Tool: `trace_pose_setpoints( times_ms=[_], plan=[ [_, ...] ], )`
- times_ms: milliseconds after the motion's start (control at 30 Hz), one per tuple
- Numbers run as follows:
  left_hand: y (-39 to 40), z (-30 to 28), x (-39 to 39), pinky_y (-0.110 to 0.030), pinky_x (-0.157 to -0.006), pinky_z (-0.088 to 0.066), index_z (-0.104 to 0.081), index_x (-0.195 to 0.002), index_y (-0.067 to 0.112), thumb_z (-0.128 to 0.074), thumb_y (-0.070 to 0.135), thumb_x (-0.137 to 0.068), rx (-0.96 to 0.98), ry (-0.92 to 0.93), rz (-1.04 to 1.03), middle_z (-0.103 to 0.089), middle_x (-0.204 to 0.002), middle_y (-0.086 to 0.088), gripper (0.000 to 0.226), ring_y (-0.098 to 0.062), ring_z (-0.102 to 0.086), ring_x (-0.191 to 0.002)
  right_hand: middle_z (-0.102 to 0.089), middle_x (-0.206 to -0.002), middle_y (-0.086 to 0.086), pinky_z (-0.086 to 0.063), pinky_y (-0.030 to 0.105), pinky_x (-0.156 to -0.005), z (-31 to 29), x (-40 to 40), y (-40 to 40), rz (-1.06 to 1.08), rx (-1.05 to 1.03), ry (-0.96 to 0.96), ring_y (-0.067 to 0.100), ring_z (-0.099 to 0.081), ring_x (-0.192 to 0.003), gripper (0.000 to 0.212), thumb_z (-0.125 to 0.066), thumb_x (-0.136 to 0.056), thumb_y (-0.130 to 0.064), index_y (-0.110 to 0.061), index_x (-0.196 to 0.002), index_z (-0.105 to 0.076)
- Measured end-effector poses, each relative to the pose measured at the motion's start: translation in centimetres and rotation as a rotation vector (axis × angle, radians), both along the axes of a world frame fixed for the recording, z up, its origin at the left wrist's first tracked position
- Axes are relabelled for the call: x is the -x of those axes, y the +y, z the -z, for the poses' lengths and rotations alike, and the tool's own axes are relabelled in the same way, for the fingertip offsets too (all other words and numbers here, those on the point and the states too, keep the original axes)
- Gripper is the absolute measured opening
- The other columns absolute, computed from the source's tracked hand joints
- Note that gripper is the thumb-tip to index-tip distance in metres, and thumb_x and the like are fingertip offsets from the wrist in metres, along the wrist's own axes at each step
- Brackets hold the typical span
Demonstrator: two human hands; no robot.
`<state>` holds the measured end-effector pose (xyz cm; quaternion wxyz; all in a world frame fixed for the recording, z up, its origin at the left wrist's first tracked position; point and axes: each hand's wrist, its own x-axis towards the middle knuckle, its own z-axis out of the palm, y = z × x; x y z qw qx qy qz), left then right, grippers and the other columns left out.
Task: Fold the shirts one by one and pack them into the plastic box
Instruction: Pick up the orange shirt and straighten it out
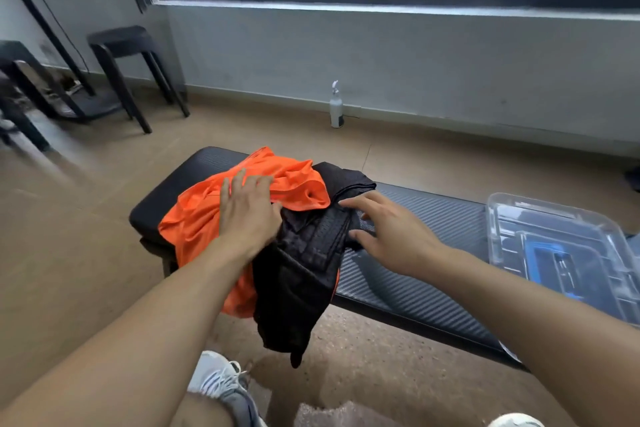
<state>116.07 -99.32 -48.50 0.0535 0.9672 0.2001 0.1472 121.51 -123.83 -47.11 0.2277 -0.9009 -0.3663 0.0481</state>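
Note:
An orange shirt (pixel 197 218) lies crumpled on the left end of a black padded bench (pixel 433 218). A black mesh shirt (pixel 298 274) lies partly over it and hangs down the bench's near edge. My left hand (pixel 247 210) rests flat on the pile where orange meets black, fingers spread. My right hand (pixel 384 229) hovers over or touches the black shirt's right edge, fingers apart, holding nothing. A clear plastic box (pixel 561 246) with a blue piece inside sits on the bench's right end.
A white spray bottle (pixel 336 106) stands on the floor by the wall under the window. Black stools (pixel 128 69) are at the far left. My shoes (pixel 221 388) show below the bench on the tan floor.

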Motion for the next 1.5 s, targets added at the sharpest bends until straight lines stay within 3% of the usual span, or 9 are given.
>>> trace_pose_setpoints(
  times_ms=[200, 467, 700, 867, 933, 1133, 1267, 1333, 1500],
  plan=[
    [1.0, -1.6, 0.4, -0.046, -0.09, -0.039, -0.06, -0.098, 0.012, -0.057, 0.021, -0.096, 0.023, -0.188, -0.054, -0.068, -0.097, -0.016, 0.01, -0.039, -0.058, -0.1, -0.052, -0.138, -0.012, -0.044, 0.042, -0.106, 0.2, 0.2, 1.7, 0.048, -0.12, 0.068, 0.013, -0.052, -0.125, 0.046, -0.059, -0.098, -0.036, -0.037, -0.142, -0.047],
    [3.7, -0.5, 1.2, -0.044, -0.114, -0.03, -0.056, -0.134, 0.019, -0.064, 0.032, -0.084, 0.088, 0.204, -0.18, -0.058, -0.136, -0.01, 0.052, -0.033, -0.042, -0.133, -0.047, -0.144, -0.01, -0.04, 0.042, -0.111, 0.4, 0.5, 2.0, 0.054, -0.082, 0.088, 0.015, -0.043, -0.135, 0.051, -0.06, -0.097, -0.034, -0.036, -0.145, -0.044],
    [1.4, -3.9, 1.7, -0.045, -0.089, -0.039, -0.061, -0.094, 0.013, -0.056, 0.022, -0.088, 0.125, -0.244, -0.114, -0.069, -0.095, -0.015, 0.012, -0.038, -0.058, -0.099, -0.055, -0.134, -0.013, -0.047, 0.041, -0.104, 0.3, 0.7, 1.9, 0.056, -0.185, 0.117, 0.01, -0.052, -0.124, 0.044, -0.063, -0.095, -0.04, -0.039, -0.137, -0.051],
    [-6.2, -7.3, 3.8, -0.041, -0.065, -0.051, -0.061, -0.091, 0.022, -0.061, 0.036, -0.088, 0.251, -0.406, 0.14, -0.073, -0.079, -0.006, 0.015, -0.036, -0.068, -0.08, -0.071, -0.122, 0.013, -0.056, 0.048, -0.092, -3.0, 0.8, 2.3, 0.197, -0.791, 1.378, 0.028, -0.071, -0.106, 0.076, -0.048, -0.086, -0.075, -0.015, -0.132, -0.054],
    [-9.1, -6.4, 5.4, -0.041, -0.066, -0.053, -0.062, -0.093, 0.026, -0.062, 0.041, -0.088, 0.318, -0.347, 0.287, -0.074, -0.081, -0.001, 0.017, -0.03, -0.07, -0.08, -0.074, -0.102, 0.01, -0.055, 0.045, -0.087, -4.0, 0.7, 1.8, 0.106, -0.802, 1.57, 0.023, -0.072, -0.092, 0.077, -0.048, -0.086, -0.075, -0.008, -0.121, -0.06],
    [-11.9, -5.0, 7.3, -0.033, -0.075, -0.056, -0.071, -0.106, 0.025, -0.063, 0.047, -0.091, 0.486, -0.187, 0.779, -0.077, -0.09, 0.008, 0.028, -0.008, -0.072, -0.082, -0.071, -0.111, 0.024, -0.057, 0.051, -0.091, -4.3, 1.0, 1.3, 0.282, -0.876, 1.406, 0.035, -0.07, -0.094, 0.037, -0.066, -0.088, -0.009, 0.0, -0.124, -0.061],
    [-10.0, -6.0, 6.2, -0.038, -0.073, -0.054, -0.072, -0.09, 0.021, -0.062, 0.039, -0.096, 0.669, -0.554, 0.529, -0.072, -0.08, 0.011, 0.021, -0.008, -0.069, -0.076, -0.058, -0.1, 0.019, -0.055, 0.049, -0.086, -6.7, 0.4, -1.0, 0.179, -0.907, 1.257, 0.033, -0.059, -0.084, 0.059, -0.057, -0.064, 0.007, -0.006, -0.121, -0.059],
    [-8.3, -6.5, 5.3, -0.036, -0.078, -0.055, -0.069, -0.094, 0.022, -0.062, 0.034, -0.095, 0.697, -0.703, 0.342, -0.072, -0.085, 0.01, 0.014, -0.006, -0.068, -0.081, -0.056, -0.078, 0.014, -0.053, 0.03, -0.058, -8.1, 0.4, -2.7, 0.082, -0.885, 1.231, 0.02, -0.056, -0.06, 0.054, -0.052, -0.055, 0.009, -0.007, -0.106, -0.057],
    [-5.7, -5.7, 3.4, -0.029, -0.105, -0.044, -0.059, -0.127, 0.024, -0.061, 0.028, -0.097, 0.672, -0.543, 0.306, -0.064, -0.124, 0.013, 0.03, -0.003, -0.057, -0.119, -0.071, -0.076, 0.009, -0.051, 0.028, -0.057, -9.3, 0.4, -7.1, -0.084, -0.04, 0.648, 0.01, -0.06, -0.06, 0.033, -0.057, -0.074, 0.012, -0.011, -0.093, -0.071]
  ],
)
